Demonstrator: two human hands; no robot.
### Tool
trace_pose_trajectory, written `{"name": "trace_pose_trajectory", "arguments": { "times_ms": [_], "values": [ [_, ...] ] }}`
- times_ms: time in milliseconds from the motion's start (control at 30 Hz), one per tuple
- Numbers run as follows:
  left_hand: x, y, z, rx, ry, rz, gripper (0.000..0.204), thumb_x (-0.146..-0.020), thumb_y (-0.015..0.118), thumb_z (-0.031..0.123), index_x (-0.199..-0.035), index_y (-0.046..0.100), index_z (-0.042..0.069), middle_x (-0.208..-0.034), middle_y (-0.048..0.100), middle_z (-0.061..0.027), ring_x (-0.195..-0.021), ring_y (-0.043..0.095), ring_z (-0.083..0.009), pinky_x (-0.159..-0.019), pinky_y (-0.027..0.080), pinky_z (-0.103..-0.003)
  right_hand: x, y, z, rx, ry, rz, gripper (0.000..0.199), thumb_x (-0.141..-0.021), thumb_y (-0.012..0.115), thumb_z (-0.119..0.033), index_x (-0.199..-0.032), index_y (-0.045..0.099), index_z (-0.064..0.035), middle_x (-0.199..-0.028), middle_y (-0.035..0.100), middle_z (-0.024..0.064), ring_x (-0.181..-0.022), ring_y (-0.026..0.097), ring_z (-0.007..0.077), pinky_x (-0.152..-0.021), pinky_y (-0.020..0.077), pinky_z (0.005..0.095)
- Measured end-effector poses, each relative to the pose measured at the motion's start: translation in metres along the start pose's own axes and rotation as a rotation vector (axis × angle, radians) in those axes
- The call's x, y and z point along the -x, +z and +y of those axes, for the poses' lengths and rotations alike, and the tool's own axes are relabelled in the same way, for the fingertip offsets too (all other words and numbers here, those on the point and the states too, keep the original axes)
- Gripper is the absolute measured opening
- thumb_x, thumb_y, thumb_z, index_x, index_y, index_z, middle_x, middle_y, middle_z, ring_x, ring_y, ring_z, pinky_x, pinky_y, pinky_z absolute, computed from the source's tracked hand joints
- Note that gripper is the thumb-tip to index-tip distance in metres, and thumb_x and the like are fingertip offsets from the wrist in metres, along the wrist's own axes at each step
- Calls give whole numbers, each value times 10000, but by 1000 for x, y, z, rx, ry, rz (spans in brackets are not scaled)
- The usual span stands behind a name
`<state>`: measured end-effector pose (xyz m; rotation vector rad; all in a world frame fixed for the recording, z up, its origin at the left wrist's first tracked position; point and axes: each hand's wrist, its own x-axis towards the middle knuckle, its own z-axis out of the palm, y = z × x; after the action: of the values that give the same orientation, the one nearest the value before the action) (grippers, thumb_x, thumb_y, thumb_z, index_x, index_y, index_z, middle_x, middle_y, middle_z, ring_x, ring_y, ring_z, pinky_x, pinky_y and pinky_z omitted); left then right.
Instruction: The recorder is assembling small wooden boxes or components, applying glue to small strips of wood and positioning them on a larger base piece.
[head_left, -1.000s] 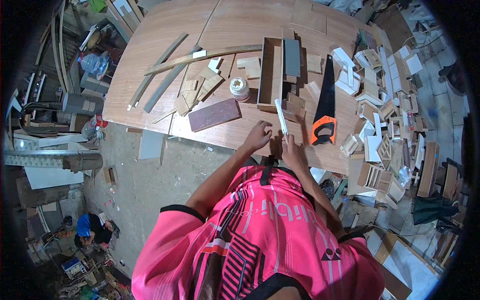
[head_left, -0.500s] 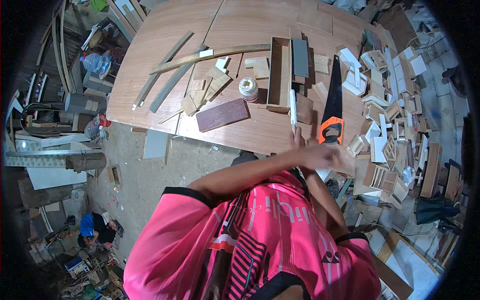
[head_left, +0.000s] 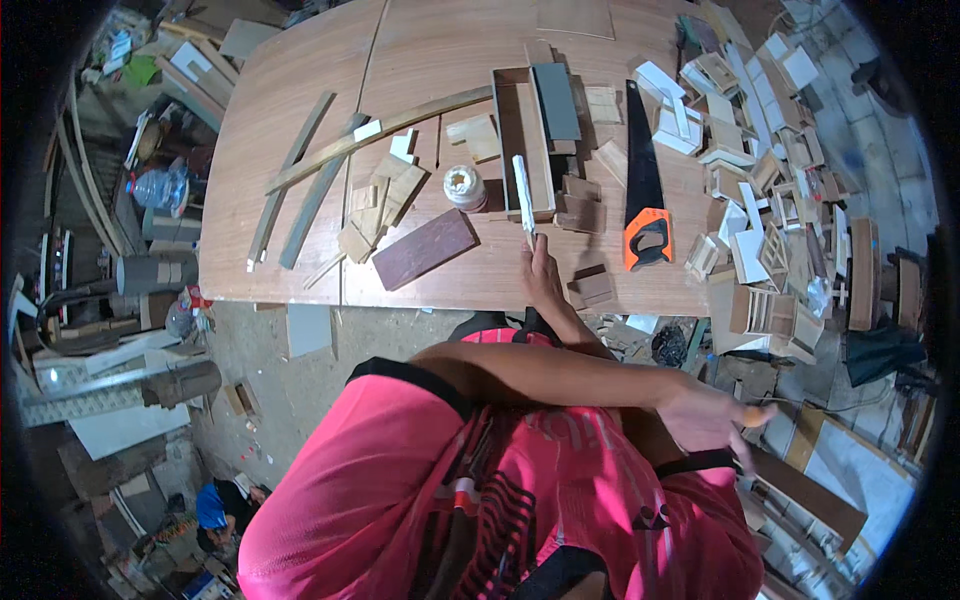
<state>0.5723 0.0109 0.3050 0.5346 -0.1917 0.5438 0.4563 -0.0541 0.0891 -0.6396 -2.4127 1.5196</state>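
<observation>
In the head view, a white-coated stick (head_left: 522, 190) points to twelve o'clock over the near end of an open box (head_left: 516, 115), its lower end pinched by the nearer right hand (head_left: 541, 272), angled from five, while the left hand (head_left: 708, 414) lies crossed at four, too blurred to tell its grip.

Free strip between maroon block (head_left: 426, 250) and white-coated stick (head_left: 523, 193), jar (head_left: 465, 189) beyond.
</observation>
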Motion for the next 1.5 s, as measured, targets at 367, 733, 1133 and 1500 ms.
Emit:
{"name": "trace_pose_trajectory", "arguments": {
  "times_ms": [367, 733, 1133, 1500],
  "values": [
    [278, -81, -25, -662, 8, 1387, 395, -900, 564, 279, -1211, 580, 36, -1168, 601, -114, -992, 575, -211, -842, 474, -368, 47, -74, 78, 381, -10, 65, 233, -974, 394, -196, -1079, 431, 8, -897, 586, 308, -841, 576, 452, -689, 477, 521],
    [324, -144, -47, -1598, -81, 2172, 294, -803, 642, 193, -1066, 616, 63, -1067, 612, -138, -914, 627, -339, -733, 522, -430, 19, -69, 75, 410, 305, -285, 269, -987, 305, -294, -1042, 367, -39, -825, 608, 331, -797, 587, 519, -680, 456, 608],
    [327, -150, -44, -1558, -114, 2249, 186, -819, 634, 212, -950, 684, 90, -970, 660, -103, -829, 652, -316, -680, 521, -418, 27, -56, 93, 344, 489, -362, 338, -986, 286, -352, -1101, 334, -38, -910, 595, 352, -890, 576, 522, -727, 445, 594],
    [329, -154, -45, -1565, -112, 2255, 172, -813, 639, 215, -929, 696, 101, -972, 661, -96, -832, 652, -319, -686, 522, -413, 50, -56, 107, 129, 635, -461, 398, -980, 289, -422, -1130, 313, -54, -968, 592, 340, -966, 576, 498, -789, 439, 568]
  ]
}}
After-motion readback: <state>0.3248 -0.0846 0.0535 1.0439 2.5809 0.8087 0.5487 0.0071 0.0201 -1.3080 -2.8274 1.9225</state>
